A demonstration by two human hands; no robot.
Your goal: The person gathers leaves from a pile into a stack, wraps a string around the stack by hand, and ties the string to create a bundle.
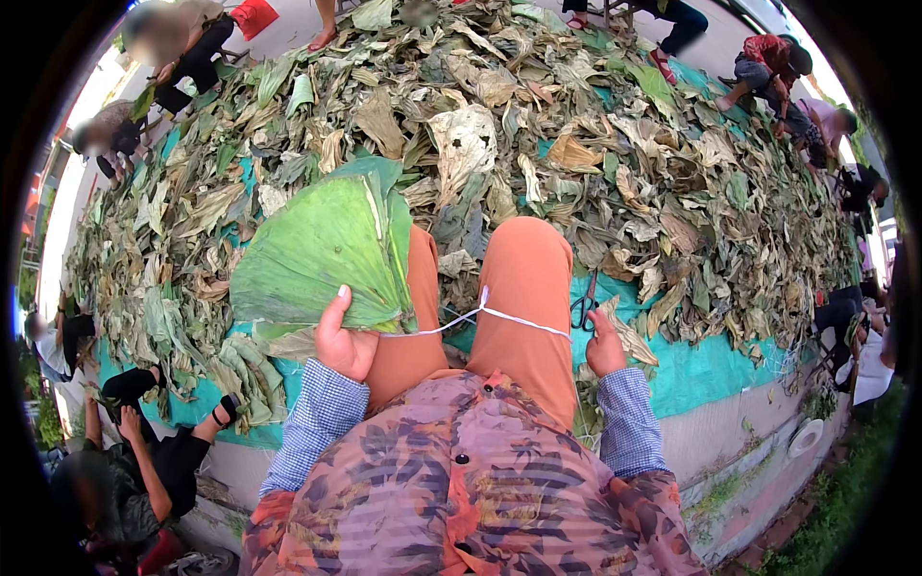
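My left hand [347,342] holds a folded bundle of large green leaves [324,252] by its lower end, thumb on top, over my left thigh. A white cord [518,318] runs from the base of the bundle across both thighs, with a small knot or loop over the right one. My right hand [605,344] is beside my right knee, partly curled; whether it grips the cord's far end cannot be made out. Just past its fingers, a pair of dark-handled scissors [585,306] lies on the green tarp [691,378], next to a dry leaf [628,331].
A wide pile of dried and greenish leaves [461,144] covers the tarp ahead and to both sides. Several people sit around its edge, one close by at lower left [122,461]. A pale concrete kerb [720,446] and a round white object [805,438] are at right.
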